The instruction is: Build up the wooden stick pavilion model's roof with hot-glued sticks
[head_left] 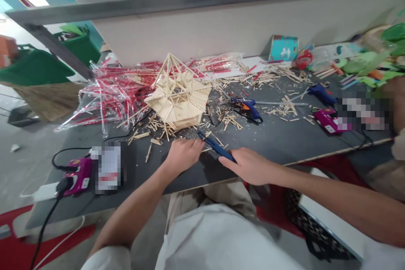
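My right hand [249,165] is wrapped round the blue handles of a pair of pliers [217,147], whose jaws point up and left. Close to those jaws, my left hand [185,154] has its fingers curled together; whatever they pinch is hidden. Just beyond both hands stands a model built of wooden sticks [185,112], with a slatted, flared body and an open pointed frame on top. Cut stick pieces [233,121] and small chips lie around its base.
Behind the model are clear-and-red plastic wrappers [117,93]. A blue glue gun [249,107] rests right of it, another glue gun [322,94] farther right. Purple power adapters [79,176] with cables sit left and right. A co-worker's arm [399,105] shows at the right edge.
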A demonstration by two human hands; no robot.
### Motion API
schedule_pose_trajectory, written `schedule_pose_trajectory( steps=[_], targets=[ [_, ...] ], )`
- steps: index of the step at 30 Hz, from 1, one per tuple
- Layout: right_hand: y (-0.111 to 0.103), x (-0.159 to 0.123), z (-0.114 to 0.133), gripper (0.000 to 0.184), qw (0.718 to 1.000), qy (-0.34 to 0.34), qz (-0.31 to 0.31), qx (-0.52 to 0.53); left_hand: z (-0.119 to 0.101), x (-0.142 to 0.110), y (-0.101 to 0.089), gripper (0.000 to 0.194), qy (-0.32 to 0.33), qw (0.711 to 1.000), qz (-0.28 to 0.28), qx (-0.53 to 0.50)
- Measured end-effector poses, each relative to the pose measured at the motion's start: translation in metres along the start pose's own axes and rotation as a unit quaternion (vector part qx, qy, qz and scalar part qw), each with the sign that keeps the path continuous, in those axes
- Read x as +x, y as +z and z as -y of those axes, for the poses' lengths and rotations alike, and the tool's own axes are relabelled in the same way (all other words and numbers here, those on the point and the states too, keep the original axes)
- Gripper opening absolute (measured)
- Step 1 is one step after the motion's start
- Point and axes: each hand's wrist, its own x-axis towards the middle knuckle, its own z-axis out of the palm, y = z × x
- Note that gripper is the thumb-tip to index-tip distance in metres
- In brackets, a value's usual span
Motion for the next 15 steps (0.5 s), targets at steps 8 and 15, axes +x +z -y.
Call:
schedule_pose_trajectory(
  steps=[8,15],
  targets=[
    [0.013,-0.005,-0.003,0.057,1.000,0.009,-0.019,-0.019,-0.004,-0.004,0.008,0.032,-0.004,1.000,0.027,-0.003],
    [0.023,-0.011,-0.024,0.057,0.991,0.071,-0.039,-0.110,-0.001,-0.004,0.003,0.029,-0.026,0.999,0.032,-0.034]
  ],
)
